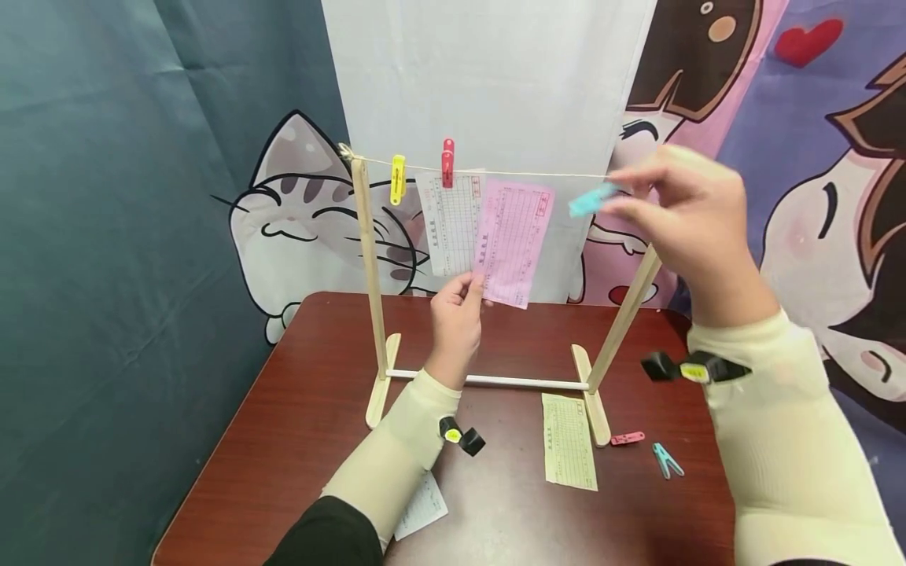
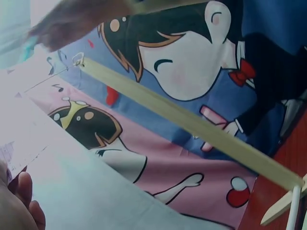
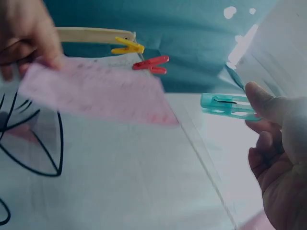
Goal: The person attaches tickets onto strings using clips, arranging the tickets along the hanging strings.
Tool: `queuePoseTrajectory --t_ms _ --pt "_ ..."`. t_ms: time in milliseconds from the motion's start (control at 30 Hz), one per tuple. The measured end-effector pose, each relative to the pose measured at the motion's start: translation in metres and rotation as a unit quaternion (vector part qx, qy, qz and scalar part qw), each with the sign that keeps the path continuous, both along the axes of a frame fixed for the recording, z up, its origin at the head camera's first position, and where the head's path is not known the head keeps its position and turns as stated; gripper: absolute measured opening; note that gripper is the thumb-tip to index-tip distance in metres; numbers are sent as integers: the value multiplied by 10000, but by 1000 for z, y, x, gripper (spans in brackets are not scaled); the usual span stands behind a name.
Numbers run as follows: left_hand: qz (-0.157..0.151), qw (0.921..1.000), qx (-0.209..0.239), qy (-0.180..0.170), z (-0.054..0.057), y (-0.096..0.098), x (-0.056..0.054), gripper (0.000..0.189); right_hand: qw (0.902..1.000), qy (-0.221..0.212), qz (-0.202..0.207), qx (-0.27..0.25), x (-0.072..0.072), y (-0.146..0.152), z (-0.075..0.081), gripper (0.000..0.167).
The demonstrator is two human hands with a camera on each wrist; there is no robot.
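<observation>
My left hand (image 1: 458,310) pinches the lower edge of a pink paper slip (image 1: 515,244), holding it up just below the string (image 1: 548,174). Between thumb and fingers, my right hand (image 1: 690,212) grips a light blue clothespin (image 1: 591,200) to the right of the slip; the same clothespin (image 3: 228,106) shows clearly in the right wrist view. Behind the pink slip, a white paper slip (image 1: 447,228) hangs from the string under a red clothespin (image 1: 447,163). A yellow clothespin (image 1: 398,180) sits on the string further left, with no paper under it.
Wooden posts (image 1: 370,267) with a white crossbar (image 1: 510,382) carry the string above the brown table (image 1: 283,440). A yellow slip (image 1: 569,442), a red clothespin (image 1: 627,439) and a blue clothespin (image 1: 668,461) lie at the right. Another white slip (image 1: 422,507) lies partly under the left forearm.
</observation>
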State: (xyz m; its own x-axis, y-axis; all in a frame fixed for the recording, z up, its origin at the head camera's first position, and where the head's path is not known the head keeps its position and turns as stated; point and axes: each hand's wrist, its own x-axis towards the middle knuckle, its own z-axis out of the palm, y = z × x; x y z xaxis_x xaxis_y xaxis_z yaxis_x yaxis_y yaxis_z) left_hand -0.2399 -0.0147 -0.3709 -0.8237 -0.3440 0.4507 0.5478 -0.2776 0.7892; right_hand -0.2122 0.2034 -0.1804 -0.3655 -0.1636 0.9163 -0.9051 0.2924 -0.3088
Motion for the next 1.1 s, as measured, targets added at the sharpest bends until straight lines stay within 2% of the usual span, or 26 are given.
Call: queuePoseTrajectory --t_ms 67,167,300,400,600,733,900,1100 --pt "-71 9997 184 -138 2 4 -1 19 9994 87 -40 331 -10 -14 18 21" --pt "-77 9992 286 -262 4 9 -2 20 9968 -244 -340 682 -19 -32 38 14" --pt "-15 9991 339 -237 8 12 -4 21 9869 -969 -770 1033 -34 -46 53 13" --pt "-6 9990 430 -152 10 13 -6 20 9782 -1292 -951 1316 -48 -50 60 15" --pt "-67 9988 491 -53 12 14 -8 20 9584 -1572 -1337 1971 -63 -57 69 18" --pt "-28 9985 541 -59 14 13 -7 20 9509 -1888 -1171 2156 -68 -62 72 18" --pt "22 9983 576 -113 11 12 -6 20 9352 -2315 -1063 2461 -70 -66 71 19" --pt "2 9987 485 -144 7 14 -7 21 9126 -2285 -1090 3210 -68 -69 70 29"
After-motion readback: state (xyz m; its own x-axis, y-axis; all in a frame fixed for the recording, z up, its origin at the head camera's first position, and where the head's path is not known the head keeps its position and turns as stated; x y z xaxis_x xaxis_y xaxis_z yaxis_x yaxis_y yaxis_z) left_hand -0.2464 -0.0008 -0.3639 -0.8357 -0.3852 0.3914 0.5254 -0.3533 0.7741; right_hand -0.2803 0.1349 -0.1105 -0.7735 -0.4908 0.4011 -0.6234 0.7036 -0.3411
